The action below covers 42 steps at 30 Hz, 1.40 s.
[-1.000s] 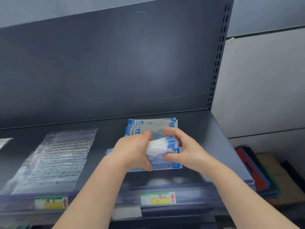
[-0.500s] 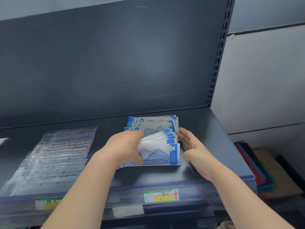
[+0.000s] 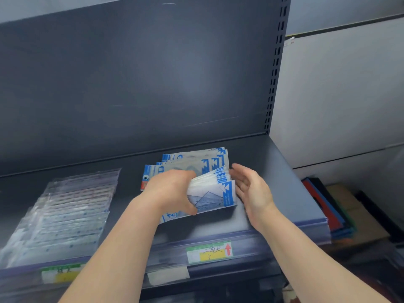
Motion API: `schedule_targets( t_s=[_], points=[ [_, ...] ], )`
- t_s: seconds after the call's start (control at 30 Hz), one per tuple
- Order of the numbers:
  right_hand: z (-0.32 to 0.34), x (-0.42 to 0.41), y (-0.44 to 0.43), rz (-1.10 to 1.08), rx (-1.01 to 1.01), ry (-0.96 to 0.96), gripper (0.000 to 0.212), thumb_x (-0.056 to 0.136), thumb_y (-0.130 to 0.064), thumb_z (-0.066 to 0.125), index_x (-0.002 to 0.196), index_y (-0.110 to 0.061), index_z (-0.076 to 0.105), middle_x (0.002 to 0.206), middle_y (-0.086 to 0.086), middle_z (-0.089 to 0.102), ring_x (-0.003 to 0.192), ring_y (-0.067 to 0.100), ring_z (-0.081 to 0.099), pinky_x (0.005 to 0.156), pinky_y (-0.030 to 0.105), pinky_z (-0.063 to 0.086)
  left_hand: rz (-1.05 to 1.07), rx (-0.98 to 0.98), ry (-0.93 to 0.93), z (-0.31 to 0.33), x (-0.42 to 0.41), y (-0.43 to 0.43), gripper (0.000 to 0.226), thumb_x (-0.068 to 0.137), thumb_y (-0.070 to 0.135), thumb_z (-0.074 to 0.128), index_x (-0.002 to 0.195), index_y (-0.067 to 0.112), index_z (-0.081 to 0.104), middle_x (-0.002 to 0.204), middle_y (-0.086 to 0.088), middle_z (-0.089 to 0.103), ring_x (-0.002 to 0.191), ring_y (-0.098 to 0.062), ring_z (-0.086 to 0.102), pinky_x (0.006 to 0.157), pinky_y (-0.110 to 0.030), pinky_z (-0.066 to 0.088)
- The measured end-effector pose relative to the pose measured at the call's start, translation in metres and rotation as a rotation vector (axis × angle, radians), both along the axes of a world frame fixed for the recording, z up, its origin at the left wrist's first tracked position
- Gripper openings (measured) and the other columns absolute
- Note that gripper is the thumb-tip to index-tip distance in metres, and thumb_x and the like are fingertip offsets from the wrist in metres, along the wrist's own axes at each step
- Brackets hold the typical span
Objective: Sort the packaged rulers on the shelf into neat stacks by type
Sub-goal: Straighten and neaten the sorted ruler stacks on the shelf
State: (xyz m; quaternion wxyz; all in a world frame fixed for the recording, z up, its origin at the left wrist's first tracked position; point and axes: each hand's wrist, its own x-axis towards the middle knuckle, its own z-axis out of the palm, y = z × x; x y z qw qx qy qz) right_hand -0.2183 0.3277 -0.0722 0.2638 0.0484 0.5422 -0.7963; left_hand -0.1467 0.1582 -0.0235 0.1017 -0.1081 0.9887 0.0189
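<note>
- Landmark: red-arrow label [image 3: 208,252] on the front rail of the shelf [image 3: 282,176]. All places are given rel. to it.
- Well left of it on the same rail is a 2nd label [image 3: 61,273]. So I'd judge two types, two slots.
- Just behind the label and a bit left: my left hand [image 3: 172,191] grips the blue-print bundle [image 3: 215,194]. Fingers are curled over its top edge and the thumb is on the front pack. The bundle stands on its lower edge, leaning and fanned at the top, so not squared yet.
- Behind the label and a bit right: my right hand [image 3: 251,189] is spread flat, fingers straight, palm facing the bundle's right end. It holds nothing. Can't tell if it's touching the packs or just beside them.
- Judgement: I'm mid-tidy on this type. Next is prob. to tap the ends flush, then lay the bundle down.
- Far left of the label, behind the 2nd label: the clear-sleeve pile [image 3: 70,211]. It's overlapped in a long shingled row and lies well apart from the blue packs. Types look separated, but that row is loose and not a neat stack, so work is left there.
- Further back behind the label: the rear blue stack [image 3: 188,159] lies flat on the shelf, corners stepped and slightly skewed. Needs squaring, and the bundle likely joins it.
- Overall, approx. halfway: sorted by type as far as I can see, neatening not done.
- Right of the label and off the shelf are colored folders [image 3: 323,204], not part of the job.
- Farthest is the dark back panel [image 3: 153,84].
</note>
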Motion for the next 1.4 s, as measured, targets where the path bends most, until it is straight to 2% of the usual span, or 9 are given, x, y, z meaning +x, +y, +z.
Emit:
schedule_targets(
  t_s=[0.3,0.37,0.47,0.6,0.7,0.8,0.97,1.13,1.4],
  points=[
    [0.0,0.006,-0.003,-0.015,-0.009,0.074,0.026,0.096,-0.009,0.041,0.115,-0.012,0.059,0.107,0.005,0.07,0.087,0.008,0.067,0.078,0.025,0.054,-0.01,0.018,-0.019,0.002,-0.005,0.008,0.049,0.059,0.047,0.08,0.095,0.031,0.05,0.089,0.012,0.059,0.083,-0.017,0.057,0.059,-0.028,0.039],
    [0.001,0.0,0.004,0.123,0.035,0.277,0.048,0.08,-0.002,0.05,0.126,-0.016,0.051,0.123,-0.002,0.06,0.098,-0.002,0.062,0.078,0.017,0.052,-0.011,0.012,-0.027,0.003,-0.004,0.008,0.051,0.06,0.047,0.08,0.098,0.03,0.051,0.091,0.011,0.061,0.084,-0.018,0.057,0.059,-0.029,0.039],
    [0.007,-0.003,0.006,0.482,0.255,0.579,0.077,0.063,-0.011,0.056,0.136,-0.03,0.042,0.136,-0.013,0.046,0.123,0.005,0.05,0.102,0.031,0.047,-0.013,-0.026,-0.056,0.008,-0.003,0.01,0.053,0.059,0.047,0.081,0.099,0.03,0.05,0.089,0.011,0.059,0.084,-0.018,0.057,0.057,-0.029,0.036],
    [0.018,-0.012,-0.001,0.533,1.008,1.36,0.082,0.067,-0.041,0.075,0.14,-0.034,0.04,0.149,-0.011,0.032,0.148,0.018,0.013,0.119,0.047,0.013,0.012,-0.115,-0.045,0.015,0.0,0.005,0.047,0.064,0.044,0.079,0.098,0.029,0.05,0.087,0.01,0.056,0.082,-0.017,0.054,0.057,-0.028,0.034],
    [0.032,-0.005,-0.019,0.592,1.275,1.726,0.064,0.067,-0.049,0.074,0.124,-0.027,0.058,0.127,-0.005,0.057,0.14,0.024,0.033,0.114,0.055,0.014,0.004,-0.097,-0.049,0.015,0.003,0.003,0.044,0.065,0.045,0.079,0.096,0.031,0.051,0.088,0.011,0.058,0.084,-0.016,0.056,0.059,-0.029,0.039],
    [0.035,0.007,-0.033,0.709,1.349,1.645,0.043,0.078,-0.046,0.066,0.112,-0.023,0.052,0.107,-0.005,0.06,0.108,0.023,0.055,0.093,0.038,0.031,0.045,-0.055,-0.104,0.018,0.01,-0.008,0.041,0.06,0.051,0.079,0.087,0.03,0.056,0.082,0.01,0.061,0.08,-0.015,0.059,0.062,-0.031,0.047],
    [0.042,0.0,-0.025,0.761,1.336,1.566,0.039,0.077,-0.047,0.067,0.104,-0.025,0.048,0.099,-0.008,0.057,0.091,0.02,0.056,0.069,0.033,0.031,0.236,0.599,0.092,0.023,0.008,-0.051,0.025,0.072,0.045,0.08,0.091,0.03,0.073,0.092,0.015,0.073,0.092,-0.007,0.066,0.086,-0.032,0.053],
    [0.039,0.0,-0.019,0.751,1.313,1.516,0.04,0.078,-0.05,0.065,0.106,-0.029,0.048,0.1,-0.01,0.057,0.094,0.018,0.055,0.072,0.034,0.037,0.239,0.14,0.126,-0.019,-0.026,-0.077,0.054,0.073,0.037,0.08,0.123,0.029,0.06,0.123,0.002,0.06,0.108,-0.021,0.057,0.084,-0.031,0.046],
    [0.04,-0.001,-0.011,0.734,1.364,1.413,0.035,0.079,-0.045,0.065,0.105,-0.03,0.047,0.101,-0.01,0.06,0.094,0.02,0.056,0.07,0.033,0.031,0.08,0.086,0.107,-0.024,-0.062,-0.057,0.061,0.059,0.059,0.083,0.097,0.025,0.05,0.102,0.003,0.05,0.094,-0.019,0.051,0.078,-0.033,0.046]
  ],
)
